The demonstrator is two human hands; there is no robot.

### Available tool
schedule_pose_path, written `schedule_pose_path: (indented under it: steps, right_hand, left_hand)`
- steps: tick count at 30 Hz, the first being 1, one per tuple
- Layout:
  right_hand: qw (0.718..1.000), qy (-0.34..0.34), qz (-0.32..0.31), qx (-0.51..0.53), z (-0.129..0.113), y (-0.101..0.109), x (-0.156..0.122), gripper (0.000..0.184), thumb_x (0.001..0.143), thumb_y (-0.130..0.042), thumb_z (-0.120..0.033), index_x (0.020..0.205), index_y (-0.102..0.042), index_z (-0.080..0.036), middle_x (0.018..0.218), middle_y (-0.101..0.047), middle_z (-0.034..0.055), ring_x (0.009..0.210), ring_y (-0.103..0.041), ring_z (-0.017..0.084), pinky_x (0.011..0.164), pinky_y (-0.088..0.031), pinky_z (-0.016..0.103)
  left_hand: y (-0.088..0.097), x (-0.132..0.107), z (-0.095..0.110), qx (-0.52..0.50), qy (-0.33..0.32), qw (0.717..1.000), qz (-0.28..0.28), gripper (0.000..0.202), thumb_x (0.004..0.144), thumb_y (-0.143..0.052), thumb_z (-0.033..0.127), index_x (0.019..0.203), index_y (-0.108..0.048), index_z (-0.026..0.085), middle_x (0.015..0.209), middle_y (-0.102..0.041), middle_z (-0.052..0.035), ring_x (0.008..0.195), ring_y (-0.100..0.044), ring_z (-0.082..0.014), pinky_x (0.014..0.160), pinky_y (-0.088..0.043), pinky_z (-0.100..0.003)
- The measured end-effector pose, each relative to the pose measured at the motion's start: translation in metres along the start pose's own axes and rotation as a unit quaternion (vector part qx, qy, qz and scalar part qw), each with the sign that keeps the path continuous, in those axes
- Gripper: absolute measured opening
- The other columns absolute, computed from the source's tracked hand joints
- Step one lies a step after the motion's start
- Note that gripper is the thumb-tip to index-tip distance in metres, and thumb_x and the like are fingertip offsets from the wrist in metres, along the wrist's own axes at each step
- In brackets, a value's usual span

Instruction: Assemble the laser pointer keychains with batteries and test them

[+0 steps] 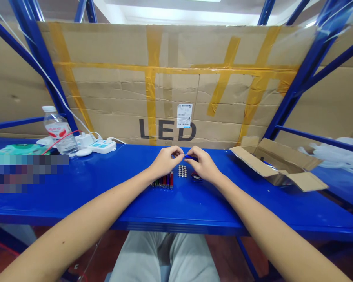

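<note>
My right hand point(204, 162) pinches a small blue tube point(190, 157), its near end pointing left, above the blue table point(129, 199). At that end the fingers of my left hand point(167, 159) are pinched together; whatever they hold is too small to make out. Below and between the hands, small silver button cells point(182, 171) stand in neat rows. Under my left wrist lies a row of slim coloured metal tubes point(167, 181) in red, blue, green and dark tones, partly hidden by the hand. A few more dark tubes point(196, 177) lie beneath my right hand.
An open cardboard box point(270, 160) with something blue inside sits at the right. On the left are a water bottle point(60, 131), a white power strip point(102, 146) with cables and a green packet point(20, 150). A large taped cardboard panel point(117, 90) stands behind, between blue posts.
</note>
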State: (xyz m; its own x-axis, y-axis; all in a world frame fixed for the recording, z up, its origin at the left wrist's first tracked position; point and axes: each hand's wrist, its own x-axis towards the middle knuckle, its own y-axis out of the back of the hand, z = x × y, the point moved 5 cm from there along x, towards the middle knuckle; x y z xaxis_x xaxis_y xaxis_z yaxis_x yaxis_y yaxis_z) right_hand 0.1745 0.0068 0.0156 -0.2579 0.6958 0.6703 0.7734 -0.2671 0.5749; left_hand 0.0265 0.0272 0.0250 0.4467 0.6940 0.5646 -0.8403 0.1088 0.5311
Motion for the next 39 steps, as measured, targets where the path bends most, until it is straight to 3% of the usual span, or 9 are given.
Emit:
schedule_pose_path:
  steps: [5, 8, 11, 15, 21, 25, 30, 34, 39]
  right_hand:
    - [0.999, 0.016, -0.050, -0.001, -0.004, -0.004, -0.001, 0.013, 0.091, -0.049, -0.023, 0.084, -0.060, -0.020, 0.086, -0.063, 0.0069, 0.083, -0.058, 0.020, 0.079, -0.044, 0.033]
    - [0.999, 0.007, -0.030, 0.017, -0.002, -0.005, -0.002, 0.008, 0.086, -0.057, -0.024, 0.093, -0.057, -0.020, 0.092, -0.061, 0.0067, 0.088, -0.058, 0.020, 0.080, -0.045, 0.033]
    - [1.000, 0.015, 0.001, 0.015, 0.000, -0.004, -0.003, 0.017, 0.079, -0.062, -0.018, 0.093, -0.051, -0.020, 0.093, -0.057, 0.0052, 0.087, -0.055, 0.020, 0.077, -0.047, 0.033]
    - [0.998, 0.064, 0.021, -0.015, -0.006, 0.000, -0.002, 0.009, 0.083, -0.055, -0.012, 0.084, -0.051, -0.020, 0.084, -0.054, 0.0040, 0.080, -0.053, 0.018, 0.072, -0.044, 0.032]
    - [0.993, 0.110, 0.010, -0.031, -0.015, 0.003, -0.003, 0.008, 0.092, -0.052, -0.019, 0.087, -0.058, -0.019, 0.080, -0.056, 0.0050, 0.075, -0.054, 0.018, 0.070, -0.042, 0.032]
    - [0.994, 0.104, -0.019, -0.037, -0.014, -0.001, -0.004, 0.015, 0.095, -0.046, -0.020, 0.092, -0.060, -0.018, 0.082, -0.059, 0.0064, 0.077, -0.056, 0.018, 0.071, -0.043, 0.032]
    - [0.997, 0.075, -0.003, -0.029, -0.010, -0.002, -0.004, 0.013, 0.082, -0.059, -0.014, 0.094, -0.057, -0.019, 0.088, -0.058, 0.0058, 0.082, -0.055, 0.019, 0.072, -0.044, 0.031]
    - [0.997, 0.071, 0.021, -0.015, -0.011, 0.002, -0.003, 0.007, 0.084, -0.055, -0.012, 0.082, -0.056, -0.019, 0.081, -0.058, 0.0044, 0.076, -0.055, 0.018, 0.069, -0.043, 0.030]
    - [0.999, 0.044, -0.011, 0.018, -0.013, 0.004, -0.002, 0.004, 0.085, -0.059, -0.019, 0.084, -0.063, -0.018, 0.076, -0.063, 0.0040, 0.074, -0.058, 0.018, 0.070, -0.044, 0.031]
  left_hand:
    - [0.001, -0.001, -0.002, 0.011, -0.017, 1.000, -0.023, 0.011, 0.084, -0.055, 0.022, 0.083, -0.064, 0.016, 0.080, -0.068, -0.0010, 0.072, -0.059, -0.0129, 0.071, -0.048, -0.026]
    - [0.001, -0.001, -0.001, 0.007, -0.018, 1.000, -0.017, 0.011, 0.084, -0.055, 0.022, 0.083, -0.064, 0.016, 0.079, -0.068, -0.0011, 0.071, -0.059, -0.0126, 0.071, -0.047, -0.026]
    - [0.000, -0.001, 0.001, -0.001, -0.015, 1.000, -0.016, 0.011, 0.084, -0.055, 0.023, 0.081, -0.063, 0.015, 0.077, -0.067, -0.0008, 0.070, -0.058, -0.0127, 0.070, -0.046, -0.026]
    - [0.001, -0.002, 0.003, -0.001, -0.013, 1.000, -0.013, 0.012, 0.085, -0.055, 0.025, 0.082, -0.063, 0.015, 0.076, -0.066, -0.0004, 0.070, -0.058, -0.0128, 0.070, -0.046, -0.026]
    - [0.003, -0.002, 0.002, -0.018, -0.014, 1.000, -0.014, 0.014, 0.086, -0.055, 0.027, 0.084, -0.063, 0.016, 0.077, -0.066, -0.0007, 0.070, -0.057, -0.0129, 0.069, -0.046, -0.026]
    - [0.002, -0.002, 0.001, -0.013, -0.013, 1.000, -0.017, 0.015, 0.085, -0.055, 0.028, 0.083, -0.063, 0.016, 0.076, -0.066, -0.0007, 0.070, -0.058, -0.0130, 0.069, -0.045, -0.026]
    - [0.002, -0.001, 0.002, -0.012, -0.020, 1.000, -0.018, 0.014, 0.085, -0.055, 0.027, 0.084, -0.063, 0.015, 0.077, -0.066, -0.0008, 0.069, -0.057, -0.0126, 0.069, -0.044, -0.026]
    - [0.002, -0.001, 0.004, -0.009, -0.024, 0.999, -0.025, 0.015, 0.086, -0.055, 0.027, 0.084, -0.064, 0.015, 0.077, -0.066, -0.0004, 0.068, -0.055, -0.0120, 0.068, -0.043, -0.026]
    - [0.003, -0.001, 0.003, 0.004, -0.027, 0.999, -0.036, 0.015, 0.086, -0.055, 0.028, 0.086, -0.065, 0.016, 0.079, -0.067, -0.0007, 0.069, -0.056, -0.0123, 0.068, -0.043, -0.026]
